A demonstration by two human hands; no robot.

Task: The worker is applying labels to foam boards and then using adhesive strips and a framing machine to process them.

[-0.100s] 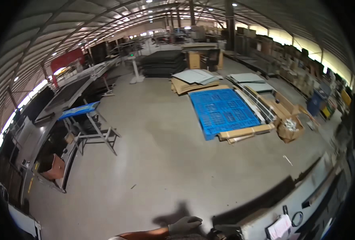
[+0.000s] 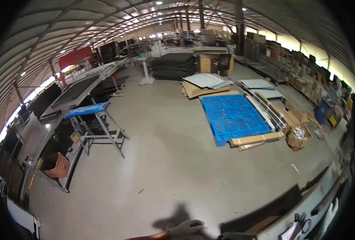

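My left hand (image 2: 187, 228), in a grey glove, shows at the bottom edge with its bare forearm (image 2: 147, 236) coming in from the lower left. The fingers point right, loosely stretched, and I see nothing in them. Its shadow (image 2: 177, 218) falls on the concrete floor just above it. A dark object (image 2: 231, 236) lies a little right of the fingertips, apart from them, at the end of a long grey workbench (image 2: 305, 200). My right hand is out of the picture.
A blue plastic pallet (image 2: 233, 116) lies on the floor with cardboard boxes (image 2: 295, 134) and sheet stacks (image 2: 203, 84) around it. A blue-topped metal stand (image 2: 97, 124) and a long machine line (image 2: 65, 104) stand at left. A pale glove-like shape (image 2: 331, 210) hangs at the right.
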